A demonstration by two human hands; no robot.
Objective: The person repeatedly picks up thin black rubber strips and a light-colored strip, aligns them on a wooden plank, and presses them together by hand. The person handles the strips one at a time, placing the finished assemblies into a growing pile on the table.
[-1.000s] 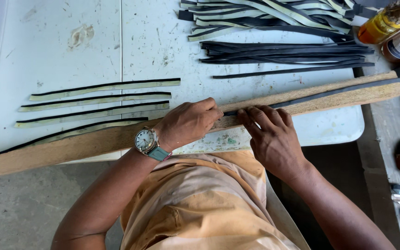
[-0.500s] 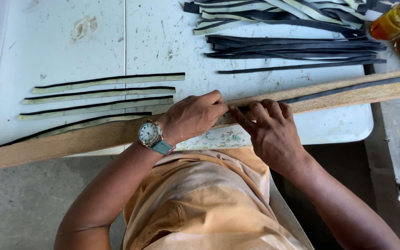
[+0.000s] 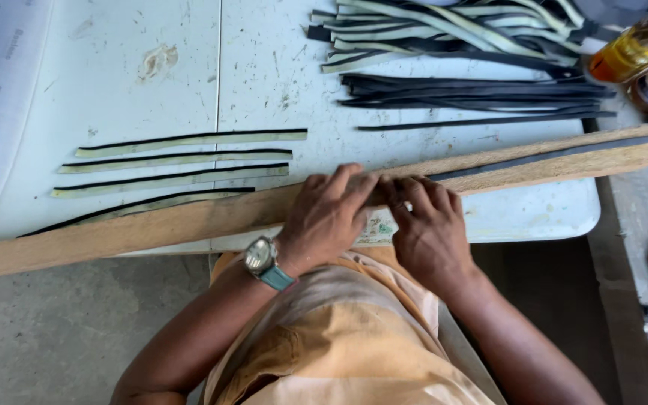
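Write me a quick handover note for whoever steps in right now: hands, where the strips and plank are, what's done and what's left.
Left hand: flat on the wooden plank, pressing down.
Right hand: fingertips on the near end of the dark strip lying along the plank.
Plank lies across the near edge of the white table.
Done: four pale, black-edged strips laid side by side left of the hands.
Left: the heap of strips at the far right, apparently unworked.

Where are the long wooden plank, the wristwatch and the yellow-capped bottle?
wooden plank (image 3: 151, 229), head view, bare left stretch.
wristwatch (image 3: 260, 255), head view, dial face.
yellow-capped bottle (image 3: 628, 52), head view, yellow top part.
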